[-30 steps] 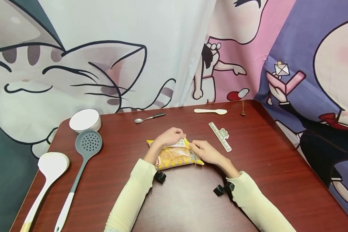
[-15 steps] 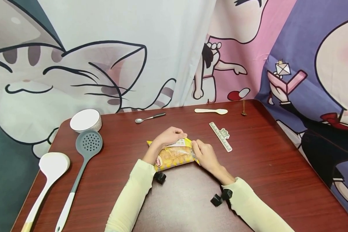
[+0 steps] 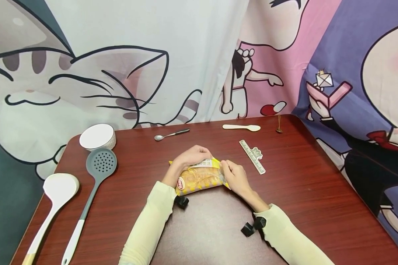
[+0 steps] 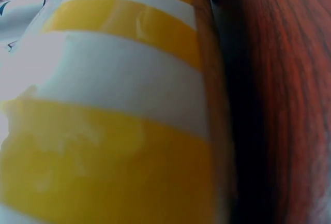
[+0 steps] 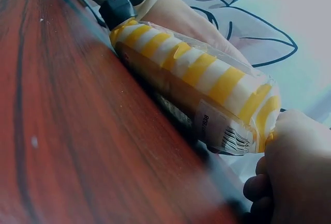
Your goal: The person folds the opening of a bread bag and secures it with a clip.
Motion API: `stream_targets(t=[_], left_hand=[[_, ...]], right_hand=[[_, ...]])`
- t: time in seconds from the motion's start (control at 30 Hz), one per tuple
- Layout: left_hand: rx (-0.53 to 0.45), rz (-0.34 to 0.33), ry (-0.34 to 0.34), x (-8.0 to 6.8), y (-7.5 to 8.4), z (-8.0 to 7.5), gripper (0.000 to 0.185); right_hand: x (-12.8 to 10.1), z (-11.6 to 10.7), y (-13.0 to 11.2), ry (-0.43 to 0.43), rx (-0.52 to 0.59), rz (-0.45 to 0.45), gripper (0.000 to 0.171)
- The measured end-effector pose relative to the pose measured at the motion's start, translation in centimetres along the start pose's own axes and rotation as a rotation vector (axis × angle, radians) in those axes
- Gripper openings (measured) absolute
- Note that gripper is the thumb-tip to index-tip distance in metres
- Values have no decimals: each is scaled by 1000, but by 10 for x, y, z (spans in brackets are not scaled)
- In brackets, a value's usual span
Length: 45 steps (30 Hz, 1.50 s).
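- Bread fills the clear, yellow-and-white striped packet (image 3: 200, 176) lying on the bench (image 3: 305, 184) at centre frame.
- Your white bowl (image 3: 97, 136), upper left, shows nothing inside from this angle.
- Your left hand (image 3: 190, 157) curls over the packet's far edge, gripping it.
- Your right hand (image 3: 234, 175) pinches the packet's right end, fingers bent.

Setting: staged home-style tabletop, cartoon-printed fabric backdrops (image 3: 119, 55) hanging behind
Surface: dark red wood-grain table (image 3: 318, 184) carrying kitchen utensils
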State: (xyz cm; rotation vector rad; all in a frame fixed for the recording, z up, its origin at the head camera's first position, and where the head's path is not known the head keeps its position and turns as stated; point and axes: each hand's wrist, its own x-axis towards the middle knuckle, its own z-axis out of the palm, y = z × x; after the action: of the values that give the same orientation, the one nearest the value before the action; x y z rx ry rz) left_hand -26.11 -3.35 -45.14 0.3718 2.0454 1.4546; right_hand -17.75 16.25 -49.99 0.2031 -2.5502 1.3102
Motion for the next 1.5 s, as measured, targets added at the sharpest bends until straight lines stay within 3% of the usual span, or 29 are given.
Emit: stream_targets(t=[0.33,0.47,0.57,0.63,0.8,0.9,0.97,1.17,1.3,1.5], left_hand=[[42,30,-2,0,0,0,16],[31,34,-29,1,-2,1,16],[34,41,-36,1,-4,1,16],[38,44,-40,1,-5,2,17],[49,44,-60,4,-7,3,18],[78,45,-62,4,-5,3,18],[93,45,-56,3,-4,2,18],[94,46,-39,1,-2,1,16],[90,41,-46,1,-2,1,17],[89,42,-56,1,-3,1,17]], right_hand=[[5,-3,-3,-81,170,89,47],[4,-3,-1,-40,187,99,46],[9,-8,2,60,124,94,42],[17,-18,9,173,79,77,38],[43,-56,45,521,158,60,34],[52,-73,66,619,154,105,30],[55,-79,75,589,84,168,29],[57,-82,78,385,-145,298,34],[55,-82,76,356,-246,331,29],[52,-80,79,281,-344,303,29]])
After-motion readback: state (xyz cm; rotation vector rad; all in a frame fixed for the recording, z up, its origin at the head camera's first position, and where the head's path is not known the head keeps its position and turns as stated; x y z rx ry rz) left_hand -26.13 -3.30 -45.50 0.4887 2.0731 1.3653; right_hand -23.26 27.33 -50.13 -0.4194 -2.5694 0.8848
